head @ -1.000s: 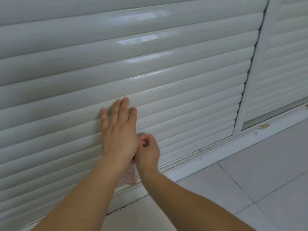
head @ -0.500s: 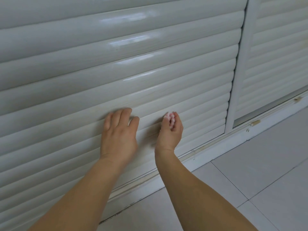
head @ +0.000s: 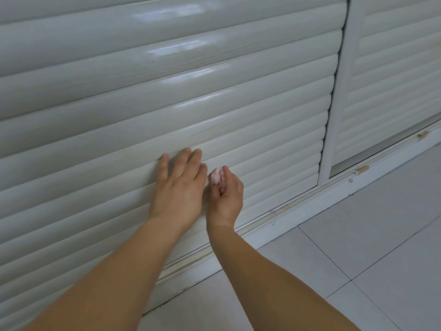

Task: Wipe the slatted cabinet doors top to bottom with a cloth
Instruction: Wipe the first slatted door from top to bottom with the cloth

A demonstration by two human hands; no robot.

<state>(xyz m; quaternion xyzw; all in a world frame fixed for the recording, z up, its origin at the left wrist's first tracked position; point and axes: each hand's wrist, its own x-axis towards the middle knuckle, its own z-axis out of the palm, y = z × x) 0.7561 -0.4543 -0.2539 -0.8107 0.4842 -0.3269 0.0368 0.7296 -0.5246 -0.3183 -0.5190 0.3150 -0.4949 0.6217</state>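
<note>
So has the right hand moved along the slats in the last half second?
Yes. The right hand with the cloth slid left along the slatted door, closing on the braced left hand.

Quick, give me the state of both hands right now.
Left hand: open, fingers flat against the slatted door.
Right hand: closed, holding the bunched cloth.

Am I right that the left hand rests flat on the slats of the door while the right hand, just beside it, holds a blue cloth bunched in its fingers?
Not quite: the cloth is pink and white, not blue, as the head view shows. The rest holds: the left hand rests flat on the slats of the door, and the right hand beside it holds the cloth bunched in its fingers.
</note>
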